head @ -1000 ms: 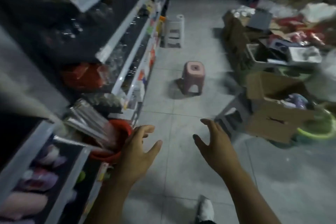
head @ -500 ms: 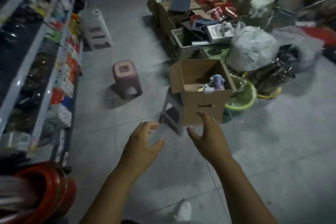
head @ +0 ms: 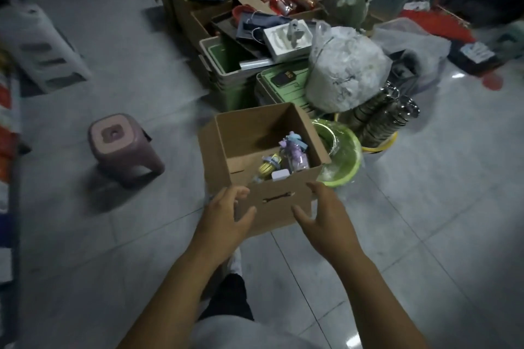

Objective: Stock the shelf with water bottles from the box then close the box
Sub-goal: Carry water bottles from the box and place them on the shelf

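An open cardboard box [head: 283, 201] stands just ahead of me, raised off the floor, its flaps turned out. Inside lie a few small water bottles: a purple one [head: 296, 154], a yellow one [head: 268, 167] and a pale lid [head: 280, 175]. My left hand [head: 226, 218] hovers by the box's near left corner, fingers loosely spread and empty. My right hand [head: 326, 215] is held by the near right corner, also spread and empty. Whether either hand touches the cardboard is unclear. The shelf edge [head: 7, 110] is at the far left.
A pink stool [head: 122, 147] stands on the tiled floor to the left, a white step stool [head: 45, 48] beyond it. Behind and right of the box are a green basin [head: 344, 156], green crates [head: 226, 65], a stuffed plastic bag [head: 346, 65] and stacked metal pots [head: 382, 116].
My view has swung from the shelf on the left round to the box. Both hands have moved forward and now flank the box's near side.
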A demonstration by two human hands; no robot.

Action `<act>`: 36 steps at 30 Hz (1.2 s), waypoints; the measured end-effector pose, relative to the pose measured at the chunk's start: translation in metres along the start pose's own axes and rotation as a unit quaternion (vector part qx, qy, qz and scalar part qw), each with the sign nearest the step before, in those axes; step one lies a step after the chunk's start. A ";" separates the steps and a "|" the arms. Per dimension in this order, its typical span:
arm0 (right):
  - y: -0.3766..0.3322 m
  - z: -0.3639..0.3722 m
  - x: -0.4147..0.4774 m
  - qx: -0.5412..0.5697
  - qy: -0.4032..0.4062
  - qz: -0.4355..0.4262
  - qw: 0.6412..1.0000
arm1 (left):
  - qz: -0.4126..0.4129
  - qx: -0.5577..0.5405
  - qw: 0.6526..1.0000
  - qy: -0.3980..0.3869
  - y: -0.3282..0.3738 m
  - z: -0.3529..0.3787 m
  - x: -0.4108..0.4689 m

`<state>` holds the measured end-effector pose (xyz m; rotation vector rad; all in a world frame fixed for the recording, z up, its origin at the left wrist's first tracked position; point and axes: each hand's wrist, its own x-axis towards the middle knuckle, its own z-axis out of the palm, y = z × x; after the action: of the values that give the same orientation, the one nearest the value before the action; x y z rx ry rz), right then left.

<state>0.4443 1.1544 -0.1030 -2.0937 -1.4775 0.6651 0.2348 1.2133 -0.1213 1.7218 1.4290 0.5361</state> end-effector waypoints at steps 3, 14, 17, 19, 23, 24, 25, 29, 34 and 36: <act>-0.005 -0.009 0.066 -0.011 0.020 0.032 0.999 | 0.010 0.007 0.999 -0.038 0.013 -0.012 0.087; 0.059 0.045 0.273 0.017 -0.058 0.159 0.985 | -0.116 -0.006 0.988 -0.103 -0.038 0.057 0.297; 0.102 0.085 0.319 0.039 -0.098 0.215 0.971 | -0.181 0.014 0.974 -0.137 -0.072 0.103 0.328; 0.125 0.106 0.344 0.046 -0.112 0.266 0.956 | -0.235 0.033 0.960 -0.152 -0.091 0.130 0.340; 0.156 0.138 0.372 0.003 -0.186 0.303 0.935 | -0.310 0.028 0.930 -0.195 -0.124 0.178 0.342; 0.163 0.146 0.376 -0.010 -0.195 0.310 0.930 | -0.321 0.039 0.925 -0.201 -0.131 0.188 0.343; 0.171 0.154 0.379 -0.020 -0.200 0.320 0.926 | -0.330 0.048 0.920 -0.205 -0.138 0.197 0.345; 0.194 0.182 0.384 -0.006 -0.194 0.324 0.926 | -0.336 0.127 0.905 -0.226 -0.159 0.224 0.364; 0.205 0.202 0.386 0.007 -0.138 0.319 0.938 | -0.327 0.205 0.898 -0.213 -0.186 0.236 0.385; 0.204 0.201 0.385 0.015 -0.124 0.311 0.942 | -0.322 0.200 0.903 -0.203 -0.192 0.233 0.387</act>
<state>0.5752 1.4821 -0.4287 -2.5359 -0.8809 1.2088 0.3982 1.5118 -0.4750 1.4044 1.7372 -0.4811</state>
